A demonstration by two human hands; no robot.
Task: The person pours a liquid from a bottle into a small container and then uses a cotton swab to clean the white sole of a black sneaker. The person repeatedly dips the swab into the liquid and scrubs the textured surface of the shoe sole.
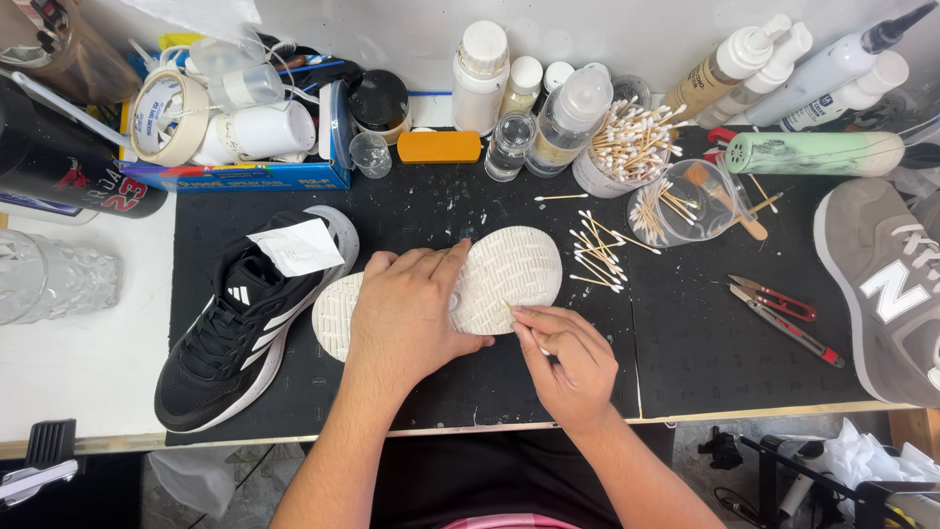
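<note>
A shoe lies sole-up on the black mat (pixel 411 211), its white textured sole (pixel 514 269) facing me. My left hand (pixel 411 313) presses flat on the middle of the sole and holds it down. My right hand (pixel 568 358) pinches a thin cotton swab, whose tip touches the sole's near edge. A matching black sneaker with white stripes (pixel 240 328) rests upright to the left, with a white paper slip on its tongue.
Loose cotton swabs (pixel 597 260) lie right of the sole, near two swab cups (pixel 627 147). Bottles (pixel 548 108), tape rolls (pixel 166 118) and a blue box crowd the back. Red cutters (pixel 783 309) and a grey sneaker (pixel 881 284) are on the right.
</note>
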